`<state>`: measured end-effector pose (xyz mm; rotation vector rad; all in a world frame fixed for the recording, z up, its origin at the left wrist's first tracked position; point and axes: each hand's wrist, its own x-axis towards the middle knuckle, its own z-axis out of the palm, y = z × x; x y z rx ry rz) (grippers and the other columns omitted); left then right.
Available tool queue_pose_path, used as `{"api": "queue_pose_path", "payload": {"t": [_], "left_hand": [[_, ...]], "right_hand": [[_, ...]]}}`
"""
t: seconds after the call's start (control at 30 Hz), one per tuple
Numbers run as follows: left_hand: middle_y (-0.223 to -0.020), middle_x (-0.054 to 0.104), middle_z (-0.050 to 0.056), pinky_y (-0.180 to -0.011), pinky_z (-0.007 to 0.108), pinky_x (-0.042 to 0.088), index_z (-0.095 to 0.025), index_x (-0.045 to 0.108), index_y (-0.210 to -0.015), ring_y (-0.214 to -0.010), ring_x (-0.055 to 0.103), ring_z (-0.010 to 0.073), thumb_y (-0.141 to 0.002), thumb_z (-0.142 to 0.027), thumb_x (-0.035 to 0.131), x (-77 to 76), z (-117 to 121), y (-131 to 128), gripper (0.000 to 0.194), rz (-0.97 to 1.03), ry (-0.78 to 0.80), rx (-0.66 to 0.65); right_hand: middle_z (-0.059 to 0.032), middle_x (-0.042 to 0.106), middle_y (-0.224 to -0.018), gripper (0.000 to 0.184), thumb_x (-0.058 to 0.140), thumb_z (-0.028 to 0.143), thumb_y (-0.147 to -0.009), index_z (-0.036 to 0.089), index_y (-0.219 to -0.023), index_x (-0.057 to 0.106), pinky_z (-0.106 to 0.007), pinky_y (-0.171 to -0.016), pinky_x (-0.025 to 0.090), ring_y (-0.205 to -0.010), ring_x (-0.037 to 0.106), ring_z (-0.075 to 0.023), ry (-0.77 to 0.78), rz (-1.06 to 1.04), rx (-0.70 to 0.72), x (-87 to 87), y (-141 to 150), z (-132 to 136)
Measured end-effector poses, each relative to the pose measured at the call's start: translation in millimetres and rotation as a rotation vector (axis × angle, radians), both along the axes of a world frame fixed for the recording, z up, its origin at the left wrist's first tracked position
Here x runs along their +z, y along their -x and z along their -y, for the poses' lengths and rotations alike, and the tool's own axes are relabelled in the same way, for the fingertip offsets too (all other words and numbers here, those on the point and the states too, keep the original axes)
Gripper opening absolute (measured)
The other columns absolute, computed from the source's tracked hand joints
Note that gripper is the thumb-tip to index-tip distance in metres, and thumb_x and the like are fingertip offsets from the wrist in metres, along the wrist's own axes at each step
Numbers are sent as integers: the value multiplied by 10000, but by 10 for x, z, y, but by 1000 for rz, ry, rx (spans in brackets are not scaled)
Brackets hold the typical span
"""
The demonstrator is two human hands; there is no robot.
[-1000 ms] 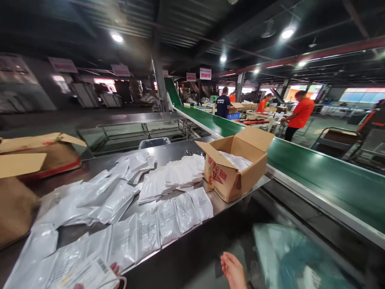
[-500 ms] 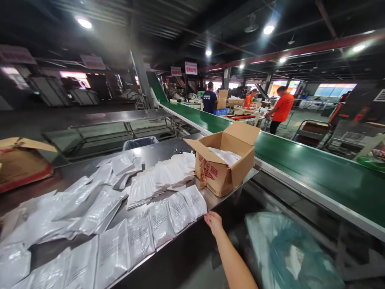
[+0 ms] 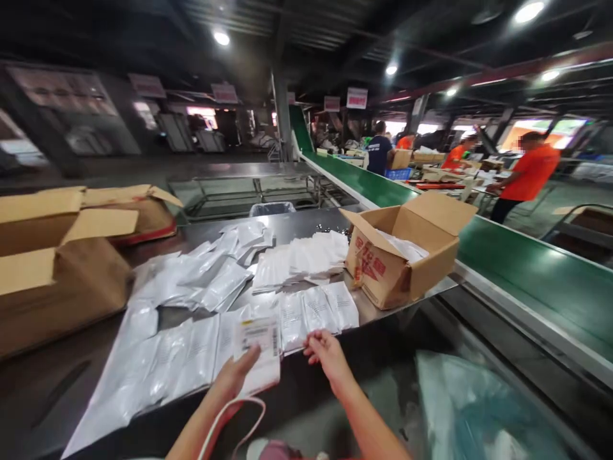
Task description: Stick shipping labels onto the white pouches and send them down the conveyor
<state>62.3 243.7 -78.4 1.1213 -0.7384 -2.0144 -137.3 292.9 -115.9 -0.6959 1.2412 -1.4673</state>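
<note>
A labelled packet (image 3: pixel 262 338) is held in the left hand (image 3: pixel 234 374), above the front row (image 3: pixel 198 351) of white packets. The thumb is laid over its face and the other fingers are hidden beneath; a yellow strip and a barcode can be seen on the label. Whether one packet or several are gripped cannot be told. A white cord (image 3: pixel 261 412) is looped beside the left wrist.

The right hand (image 3: pixel 328 358) is held at the front edge of the bench (image 3: pixel 306 218), close to the right part of the row. Its fingers are curled, with the thumb and forefinger brought near each other; whether anything is pinched cannot be told.

Behind the row, a loose pile (image 3: pixel 191 281) of white packets is heaped on the left, and a fanned stack (image 3: pixel 301 260) of flat white pieces is spread to its right. An open carton (image 3: pixel 383 268) with red print is set at the right end of the bench, with white contents visible inside. Two brown boxes (image 3: pixel 90 281) are seen at the left.

A green conveyor (image 3: pixel 536 281) is placed beyond the bench, and a clear bag (image 3: pixel 460 409) is seen at lower right. Farther back, a person in a dark shirt (image 3: pixel 378 154) and people in orange (image 3: pixel 531 171) are seen among cartons.
</note>
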Motion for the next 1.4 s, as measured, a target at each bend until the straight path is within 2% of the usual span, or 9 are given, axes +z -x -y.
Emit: {"api": "queue_pose_path", "payload": {"t": [0.1, 0.27, 0.47, 0.63, 0.93, 1.13, 1.27, 1.33, 1.4], "left_hand": [[-1083, 773, 162, -939, 430, 572, -92, 680, -1206, -1085, 704, 361, -627, -379, 911, 41, -14, 257, 686, -79, 91, -85], [-1088, 771, 169, -955, 412, 567, -81, 714, -1142, -1070, 710, 348, -633, -396, 912, 39, -66, 426, 630, -79, 121, -230], [-991, 787, 168, -837, 441, 613, -69, 606, -1328, -932, 757, 338, -916, -588, 550, -172, 83, 280, 666, -115, -229, -264], [-946, 788, 158, -819, 451, 611, -72, 599, -1322, -859, 765, 324, -922, -662, 479, -315, 59, 230, 723, -203, -269, -251], [-944, 770, 194, -695, 434, 608, -30, 603, -1156, -744, 752, 294, -927, -423, 590, -560, -140, 406, 455, -123, -398, -460], [-970, 764, 195, -842, 400, 573, -39, 619, -1153, -941, 735, 309, -886, -384, 647, -895, -133, 728, 437, -33, -379, -545], [-1353, 601, 259, -1103, 657, 305, -103, 528, -1299, -1370, 430, 505, -789, -591, 707, -1117, -67, 631, 728, 409, -212, -479], [-1519, 432, 272, -1168, 655, 173, -147, 469, -1372, -1467, 284, 486, -678, -521, 835, -1182, 11, 507, 870, 461, -134, -412], [-1527, 425, 265, -1199, 572, 202, -159, 510, -1351, -1461, 333, 434, -557, -396, 931, -1174, 147, 402, 930, 371, -53, -416]], "right_hand": [[-3, 638, -782, 490, 788, 564, -643, 190, -893, 593, -241, -565, 417, -659, 559, -129, 96, -128, 38, 336, -44, 10], [61, 468, -567, 438, 768, 518, -668, 215, -610, 458, -252, -552, 343, -567, 410, -106, 141, -376, -60, 405, -19, -75], [18, 619, -683, 433, 782, 563, -671, 192, -839, 631, -242, -478, 341, -507, 400, -94, 209, -153, -143, 484, 203, -151], [59, 556, -612, 405, 808, 500, -661, 183, -797, 597, -201, -400, 254, -440, 351, -53, 224, -111, -164, 599, 360, -142], [51, 555, -604, 463, 843, 532, -621, 171, -781, 601, -187, -401, 304, -484, 427, -70, 278, -221, -624, 743, 886, -232], [32, 573, -608, 381, 813, 513, -687, 170, -741, 658, -225, -466, 365, -510, 426, -90, 244, -403, -535, 647, 980, -505], [-1, 640, -666, 292, 772, 470, -729, 186, -742, 701, -269, -580, 441, -606, 523, -142, 206, -544, -387, 518, 883, -437], [-19, 669, -703, 245, 749, 441, -745, 203, -699, 710, -294, -653, 456, -685, 552, -172, 209, -667, -268, 443, 800, -354], [-23, 673, -699, 219, 725, 415, -760, 221, -661, 705, -315, -717, 456, -744, 563, -195, 239, -747, -163, 395, 713, -276]]}}
